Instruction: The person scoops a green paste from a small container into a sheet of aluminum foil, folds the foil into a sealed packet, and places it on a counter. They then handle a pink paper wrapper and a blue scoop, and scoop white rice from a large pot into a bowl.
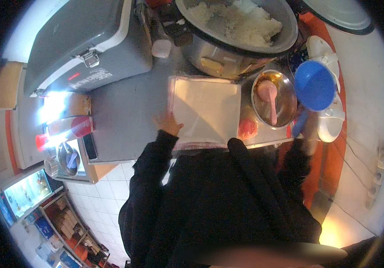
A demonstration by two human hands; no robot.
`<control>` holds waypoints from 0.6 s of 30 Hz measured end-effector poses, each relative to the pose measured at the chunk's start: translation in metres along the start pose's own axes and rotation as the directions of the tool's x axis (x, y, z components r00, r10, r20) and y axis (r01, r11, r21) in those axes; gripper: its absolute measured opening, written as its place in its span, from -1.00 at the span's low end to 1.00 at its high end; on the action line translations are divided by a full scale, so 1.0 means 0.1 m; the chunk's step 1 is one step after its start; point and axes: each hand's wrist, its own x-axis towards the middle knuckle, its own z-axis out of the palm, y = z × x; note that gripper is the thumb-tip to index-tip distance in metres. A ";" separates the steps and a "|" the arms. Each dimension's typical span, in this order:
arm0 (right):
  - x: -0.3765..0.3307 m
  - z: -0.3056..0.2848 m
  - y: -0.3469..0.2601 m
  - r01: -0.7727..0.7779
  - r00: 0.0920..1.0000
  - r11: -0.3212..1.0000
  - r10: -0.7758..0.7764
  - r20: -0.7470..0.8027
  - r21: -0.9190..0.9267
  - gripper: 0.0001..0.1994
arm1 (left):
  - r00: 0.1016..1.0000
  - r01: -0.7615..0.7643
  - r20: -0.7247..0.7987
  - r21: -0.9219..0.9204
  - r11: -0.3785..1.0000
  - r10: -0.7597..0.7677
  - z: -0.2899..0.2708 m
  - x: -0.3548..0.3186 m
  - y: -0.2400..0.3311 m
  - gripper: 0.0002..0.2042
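A stack of pale wrapping paper sheets [206, 109] lies at the front of the grey counter. My left hand [169, 124] is at its left edge, fingers spread, holding nothing. On the right, my right hand [309, 127] is smeared by motion just below a round blue plastic container [315, 85]. A blue strip shows beside that hand; whether the fingers grip it is unclear. Left of the blue container, a steel bowl [285, 116] holds a pink rice scoop [268, 92]. A small red and clear bundle [247, 129] sits between paper and bowl.
A big pot of cooked rice [201, 56] stands behind the paper. To the far left is a grey cooler box [91, 53] with a metal latch. White lidded containers [330, 127] line the right side. A red-capped jar [69, 128] and a dark phone-like slab [90, 146] are at left.
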 end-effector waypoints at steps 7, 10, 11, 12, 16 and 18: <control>2.34 0.18 -1.19 0.755 0.517 0.159 -0.740 0.430 -0.636 -0.72 | 0.633 -0.664 -0.745 -0.382 0.643 0.210 -1.71 0.05 0.49 -0.34; 2.88 1.06 -1.71 0.692 0.714 0.334 -0.449 0.537 -0.640 -0.74 | 0.352 -0.812 -0.930 -0.361 0.459 -0.109 -2.05 0.33 1.09 -0.25; 2.97 1.25 -1.91 0.626 0.780 0.386 -0.319 0.538 -0.677 -0.73 | 0.278 -0.866 -0.937 -0.339 0.367 -0.210 -2.18 0.39 1.28 -0.28; 3.18 1.38 -1.91 0.678 0.730 0.291 -0.381 0.568 -0.675 -0.73 | 0.216 -0.914 -0.925 -0.304 0.268 -0.312 -2.30 0.47 1.42 -0.31; 3.47 2.38 -1.62 0.881 0.372 -0.028 -0.573 0.730 -0.472 -0.70 | 0.063 -0.813 -0.881 -0.318 0.488 -0.469 -2.22 0.79 1.53 -0.26; 3.36 2.53 -1.82 0.907 0.258 -0.129 -0.581 0.772 -0.401 -0.70 | -0.019 -0.826 -0.843 -0.290 0.483 -0.538 -2.26 0.80 1.43 -0.27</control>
